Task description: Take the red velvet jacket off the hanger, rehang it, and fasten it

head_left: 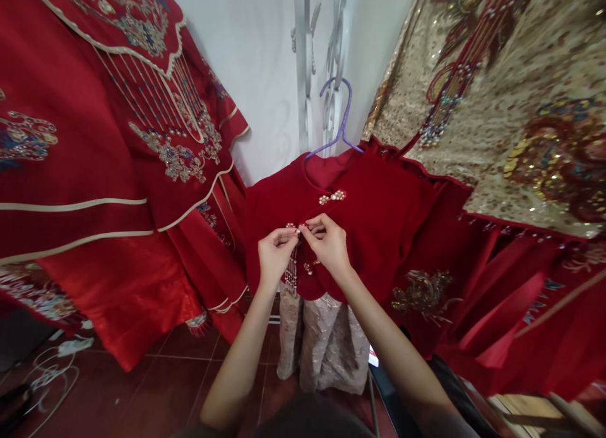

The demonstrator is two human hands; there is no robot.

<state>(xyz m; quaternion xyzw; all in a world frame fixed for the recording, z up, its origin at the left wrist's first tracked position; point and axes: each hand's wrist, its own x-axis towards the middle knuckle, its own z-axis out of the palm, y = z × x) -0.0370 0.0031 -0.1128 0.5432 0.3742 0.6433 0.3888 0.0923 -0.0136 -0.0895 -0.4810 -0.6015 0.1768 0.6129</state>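
A short red velvet jacket (374, 217) hangs on a purple hanger (344, 119) in front of me. At its collar a pearl-flower clasp (332, 197) sits across the front opening. My left hand (277, 252) pinches one side of a second pearl clasp lower down, fingertips closed. From the other side my right hand (327, 241) pinches the same clasp, its fingertips almost meeting the left ones. The fingers cover most of that clasp. Below them, beaded tassels (291, 274) dangle, and another small clasp (308, 269) is partly hidden by my right hand.
Embroidered red garments (184, 129) hang at the left. A gold sequined garment (511, 110) with red fabric beneath hangs at the right. A white metal rack (303, 65) holds the hanger. Pale patterned fabric (331, 349) hangs below the jacket. White cables (57, 362) lie on the tiled floor.
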